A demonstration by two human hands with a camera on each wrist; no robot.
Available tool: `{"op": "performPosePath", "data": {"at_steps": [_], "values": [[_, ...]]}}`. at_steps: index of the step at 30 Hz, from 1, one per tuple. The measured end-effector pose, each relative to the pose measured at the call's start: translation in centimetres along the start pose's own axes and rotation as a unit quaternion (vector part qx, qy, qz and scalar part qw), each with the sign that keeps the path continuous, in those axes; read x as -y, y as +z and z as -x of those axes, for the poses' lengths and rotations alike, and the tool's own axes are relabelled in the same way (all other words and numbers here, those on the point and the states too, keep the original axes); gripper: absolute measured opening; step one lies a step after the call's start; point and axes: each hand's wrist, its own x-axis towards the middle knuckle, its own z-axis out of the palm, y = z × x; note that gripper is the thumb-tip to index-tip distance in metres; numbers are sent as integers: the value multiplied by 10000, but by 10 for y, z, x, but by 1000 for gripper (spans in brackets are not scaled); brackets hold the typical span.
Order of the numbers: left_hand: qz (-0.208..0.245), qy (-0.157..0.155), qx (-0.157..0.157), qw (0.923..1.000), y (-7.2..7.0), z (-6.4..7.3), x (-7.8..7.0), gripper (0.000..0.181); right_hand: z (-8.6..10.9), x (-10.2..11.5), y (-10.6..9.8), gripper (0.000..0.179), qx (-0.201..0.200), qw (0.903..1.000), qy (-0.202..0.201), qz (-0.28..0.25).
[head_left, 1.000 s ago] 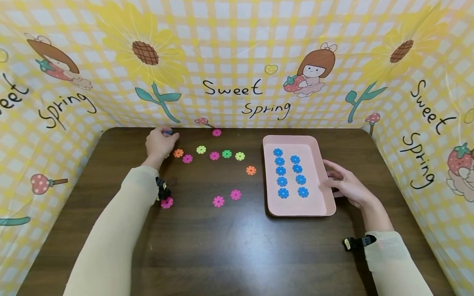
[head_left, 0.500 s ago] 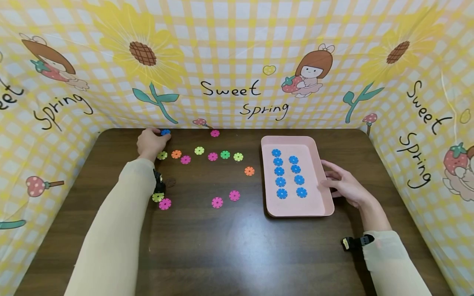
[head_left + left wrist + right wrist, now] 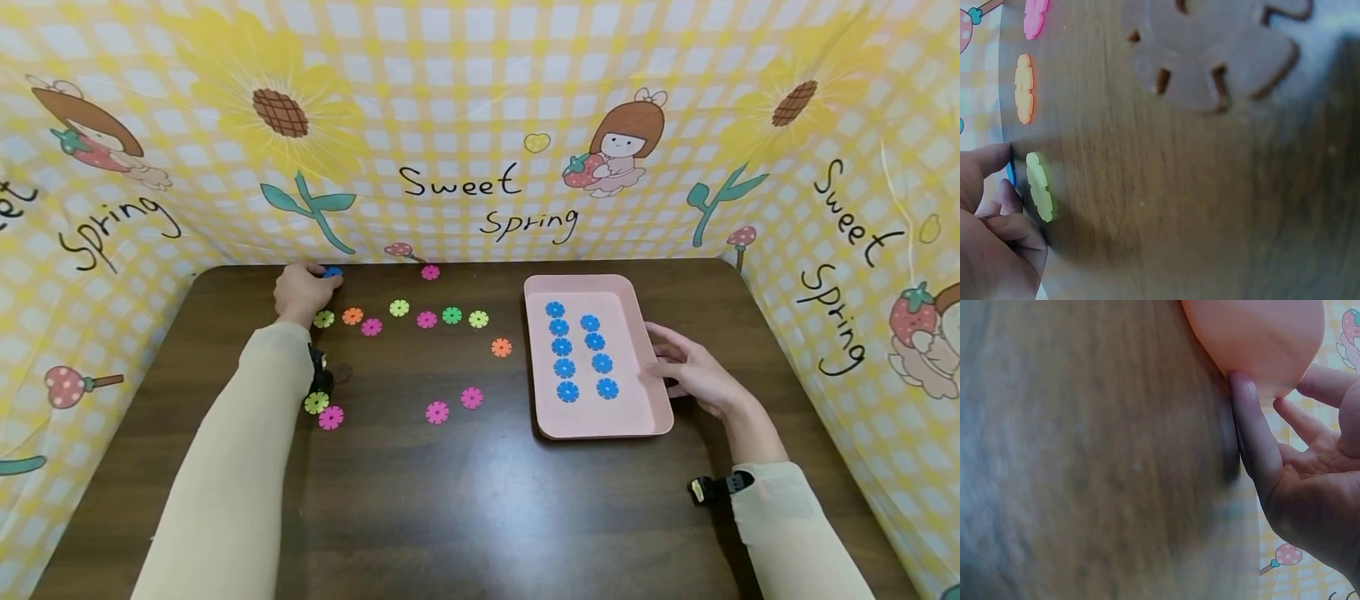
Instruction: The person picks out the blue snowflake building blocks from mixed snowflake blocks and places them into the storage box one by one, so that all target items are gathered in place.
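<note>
My left hand is at the far left of the table, thumb and fingers curled at a blue flower-shaped disc by the back edge. In the left wrist view only a sliver of that blue disc shows between the fingers. A yellow-green disc lies just under this hand. On the right, my right hand grips the side wall of a pink tray. Several blue discs lie in two columns in the tray. The right wrist view shows fingertips on the tray's wall.
Across the middle lie loose pink, orange, green and yellow-green discs. A brown disc, hard to see against the wood, lies by my left wrist. A checked cloth walls the back and sides.
My left hand has shifted slightly left around the blue disc, uncovering the yellow-green discs near the hand and wrist. The right hand keeps its place at the tray. The head view drifts slightly.
</note>
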Motion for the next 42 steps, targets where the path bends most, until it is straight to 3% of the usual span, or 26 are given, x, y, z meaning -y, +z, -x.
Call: {"op": "performPosePath", "data": {"at_steps": [8,26,35,42], "values": [[-50,263,-63,9996,-1,5,3,50,1,0,1,77,-20,10000,6,72],[165,1511,117,9883,-5,34,8,41,1,0,1,77,8,10000,-31,37],[356,2048,100,9781,5,57,-22,41,1,0,1,77,2,9999,-3,101],[665,2635,383,9616,20,81,-60,39,1,0,2,77,1,9999,10,109]]}}
